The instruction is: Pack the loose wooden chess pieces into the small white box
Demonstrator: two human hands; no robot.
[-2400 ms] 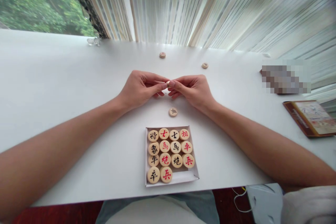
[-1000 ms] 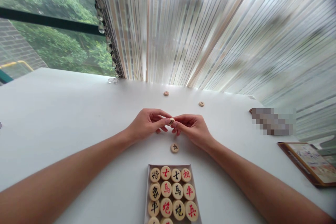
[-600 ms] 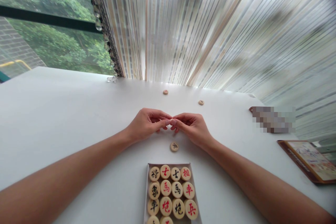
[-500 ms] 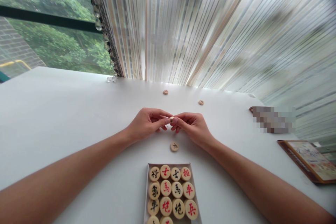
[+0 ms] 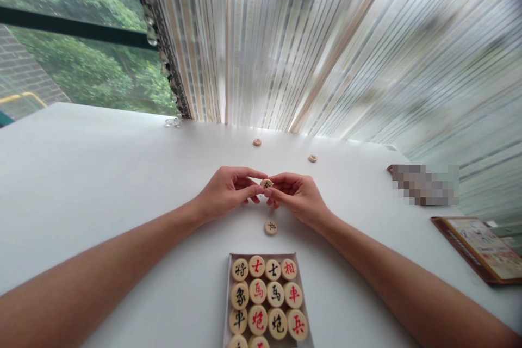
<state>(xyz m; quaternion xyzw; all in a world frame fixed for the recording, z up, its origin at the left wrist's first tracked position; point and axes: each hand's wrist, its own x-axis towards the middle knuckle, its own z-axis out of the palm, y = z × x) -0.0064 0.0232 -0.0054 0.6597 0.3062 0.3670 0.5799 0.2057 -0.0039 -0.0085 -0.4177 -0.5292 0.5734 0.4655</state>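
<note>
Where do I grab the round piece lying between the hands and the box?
Probably best to pinch the round piece by its rim, on two opposite edges, coming straight down from above. It lies flat on the table, and its rim looks free all round, apart from the box.

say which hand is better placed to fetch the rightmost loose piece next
Probably the right hand: the rightmost loose piece lies beyond it, farther from the left hand. Both hands hold a black-marked piece, so the left would have to keep it.
</note>
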